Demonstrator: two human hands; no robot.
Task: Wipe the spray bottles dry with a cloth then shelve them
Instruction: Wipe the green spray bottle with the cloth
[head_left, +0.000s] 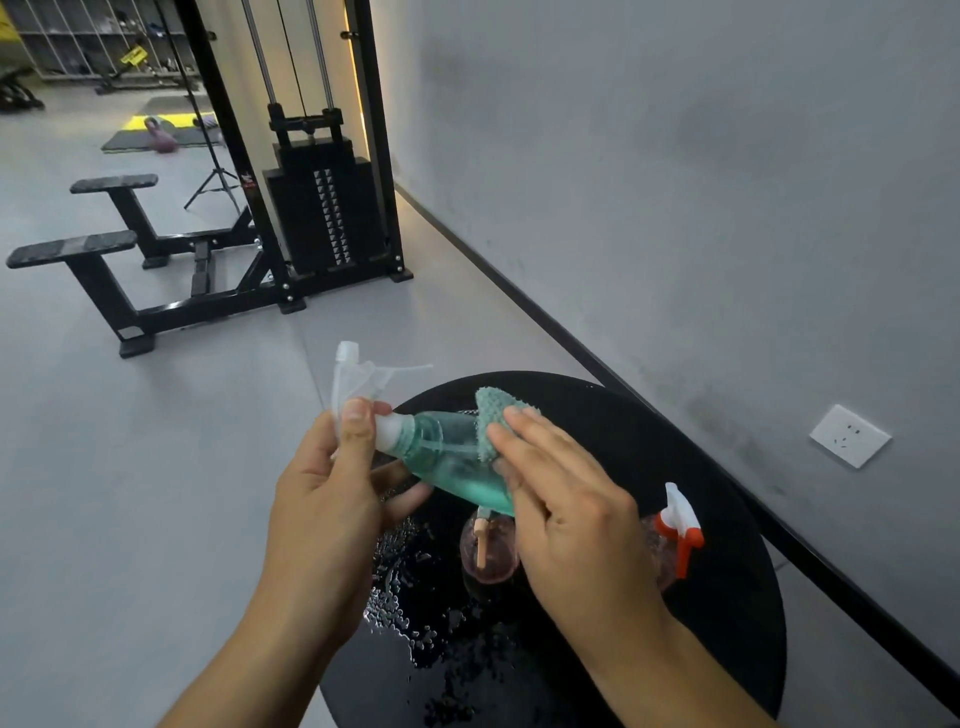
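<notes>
Three spray bottles show in the head view. One teal bottle (447, 457) is held in the air above the round black table (727, 493), lying tilted with its white trigger head (363, 379) up to the left and its base down to the right. One pink bottle (488, 545) stands on the table just below it, partly hidden by the right hand, and one bottle with a red and white trigger (680, 525) stands to the right, its clear body mostly hidden behind the same hand.

Two hands work the teal bottle. The left hand (332, 493) grips its neck, thumb curled over the white collar and fingers wrapped underneath. The right hand (566, 499) presses one teal cloth (493, 421) against the bottle's side, its fingers fairly straight and close together on the cloth; the lower part of the cloth is hidden under the palm, so I cannot tell how it is held there.

Many water droplets (405, 597) lie on the table's left side, near the left wrist.

Beyond the table stands one black weight-stack machine (322, 208) by the grey wall (675, 182), with two padded black bars (72, 249) jutting left across the grey floor. One white wall socket (850, 435) sits low on the wall to the right. One tripod (213, 182), one pink kettlebell (163, 140) on a mat, and open shelving (78, 41) are far off at the upper left, too blurred to count their contents.
</notes>
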